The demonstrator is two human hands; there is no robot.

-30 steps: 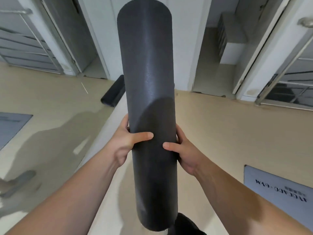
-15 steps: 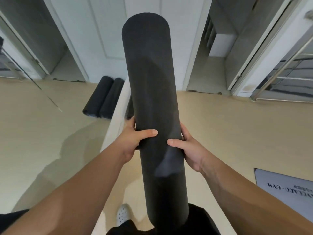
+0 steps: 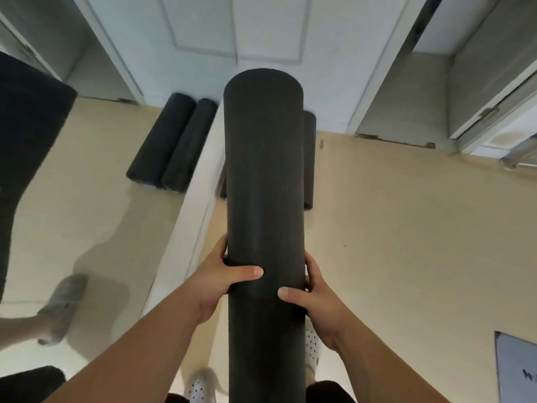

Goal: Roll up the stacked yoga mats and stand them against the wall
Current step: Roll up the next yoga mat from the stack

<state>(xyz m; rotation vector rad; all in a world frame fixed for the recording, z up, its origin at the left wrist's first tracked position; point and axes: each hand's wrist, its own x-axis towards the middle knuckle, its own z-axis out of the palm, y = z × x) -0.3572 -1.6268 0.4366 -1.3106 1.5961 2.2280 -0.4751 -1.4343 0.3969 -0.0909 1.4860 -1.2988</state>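
One rolled black yoga mat (image 3: pixel 264 175) is held in front of us, our left hand (image 3: pixel 220 283) and right hand (image 3: pixel 316 298) both grasping its sides with thumbs across the front, another rolled mat (image 3: pixel 309 158) showing just behind it on the beige floor (image 3: pixel 406 228) near the white panelled wall (image 3: pixel 203 24).

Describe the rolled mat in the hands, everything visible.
The mat is a thick, tightly rolled cylinder, dark grey to black, with a matte, foam-like, finely grained surface. It is held roughly upright; its upper end shows, its lower end runs out of frame. The left hand and right hand grip its sides, thumbs across the front.
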